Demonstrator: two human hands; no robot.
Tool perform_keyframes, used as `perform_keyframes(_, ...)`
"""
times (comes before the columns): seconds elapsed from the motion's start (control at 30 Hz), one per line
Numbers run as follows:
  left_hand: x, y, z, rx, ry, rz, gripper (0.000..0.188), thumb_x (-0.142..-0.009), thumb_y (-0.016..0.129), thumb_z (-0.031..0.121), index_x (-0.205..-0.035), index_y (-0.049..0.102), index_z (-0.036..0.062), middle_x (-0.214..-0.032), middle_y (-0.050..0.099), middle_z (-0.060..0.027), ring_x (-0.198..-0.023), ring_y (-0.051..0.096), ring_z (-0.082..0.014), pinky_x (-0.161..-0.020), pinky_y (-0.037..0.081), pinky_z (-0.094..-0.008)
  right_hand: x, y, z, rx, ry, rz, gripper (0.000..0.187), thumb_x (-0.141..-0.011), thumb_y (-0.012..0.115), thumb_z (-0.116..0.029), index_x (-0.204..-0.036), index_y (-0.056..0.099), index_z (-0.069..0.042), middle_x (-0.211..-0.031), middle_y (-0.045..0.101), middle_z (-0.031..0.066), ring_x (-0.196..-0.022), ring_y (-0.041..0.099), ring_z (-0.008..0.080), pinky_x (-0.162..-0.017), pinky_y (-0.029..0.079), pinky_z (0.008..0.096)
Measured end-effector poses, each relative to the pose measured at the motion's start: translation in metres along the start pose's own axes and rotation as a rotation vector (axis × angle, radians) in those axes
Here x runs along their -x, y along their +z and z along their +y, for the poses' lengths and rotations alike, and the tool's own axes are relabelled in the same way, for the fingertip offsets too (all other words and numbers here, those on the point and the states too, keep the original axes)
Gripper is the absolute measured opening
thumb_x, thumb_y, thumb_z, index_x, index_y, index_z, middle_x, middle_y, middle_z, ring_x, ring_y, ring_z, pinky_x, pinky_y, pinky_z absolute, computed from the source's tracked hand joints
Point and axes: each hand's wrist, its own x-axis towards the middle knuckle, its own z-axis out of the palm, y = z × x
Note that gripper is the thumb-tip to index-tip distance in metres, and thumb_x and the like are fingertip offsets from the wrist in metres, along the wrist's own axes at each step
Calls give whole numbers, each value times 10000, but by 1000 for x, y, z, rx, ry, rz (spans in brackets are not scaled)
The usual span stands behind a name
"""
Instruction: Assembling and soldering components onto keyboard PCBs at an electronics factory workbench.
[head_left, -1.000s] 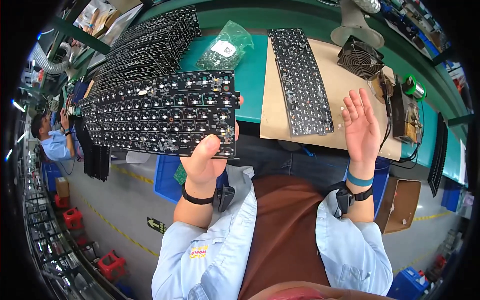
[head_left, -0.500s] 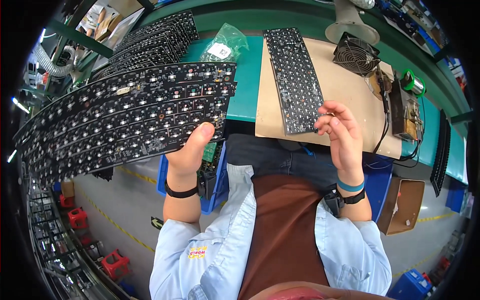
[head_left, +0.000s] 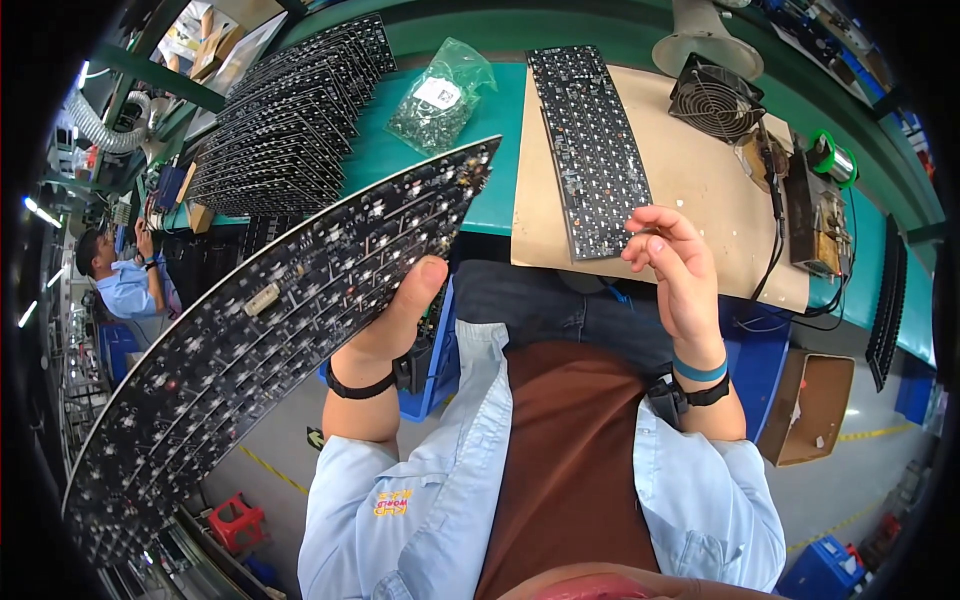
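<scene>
My left hand (head_left: 395,310) grips the near right end of a long black keyboard circuit board (head_left: 290,290), thumb on its component side. The board is tilted, its far end reaching down to the lower left. A second keyboard circuit board (head_left: 592,150) lies on a brown cardboard sheet (head_left: 690,180). By its near end, my right hand (head_left: 680,270) is half curled, thumb and fingertips together. Whatever they pinch is too small to make out. Behind the held board lies a clear plastic bag (head_left: 435,100) of small parts with a white label.
Stacked circuit boards (head_left: 290,120) stand at the far left. Along the right are a black fan (head_left: 715,100), a solder spool (head_left: 832,160) and a soldering stand (head_left: 815,215) with cables. A cardboard box (head_left: 808,405) sits lower right. A co-worker (head_left: 130,275) works at far left.
My left hand has tilted the board more steeply, lowering its far end and uncovering the stack and the co-worker. My right hand has shifted slightly left, its fingers still curled.
</scene>
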Motion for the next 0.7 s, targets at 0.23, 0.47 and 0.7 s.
perform_keyframes(0.23, -32, -23, -2, -321, -244, 80, 395, -880, 718, 94, -1247, 608, -2, -1250, 622, -99, -1131, 580, -188, -1005, 429, -327, -1, -9, -9, -31, -10, 36, 303, -944, 560, -108, -1220, 559, 17, -1110, 625, 86, -874, 617, 126, -747, 465, 239)
perform_keyframes(0.47, -88, -29, -24, -784, -90, -159, 396, -924, 651, 120, -1294, 570, 4, -1280, 616, -107, -1127, 590, -228, -1000, 437, -344, 8, -43, -21, -96, -132, 38, 285, -970, 539, -140, -1201, 578, 20, -1102, 636, 87, -858, 616, 107, -744, 461, 238)
perform_keyframes(0.7, -114, 56, 4, -1176, 546, -491, 562, -824, 592, 2, -1375, 496, 47, -1304, 584, -142, -1127, 563, -305, -969, 437, -372, 32, -79, -61, -74, -254, -55, 384, -1017, 452, -222, -1292, 554, 26, -1066, 654, 81, -806, 600, 76, -670, 443, 199)
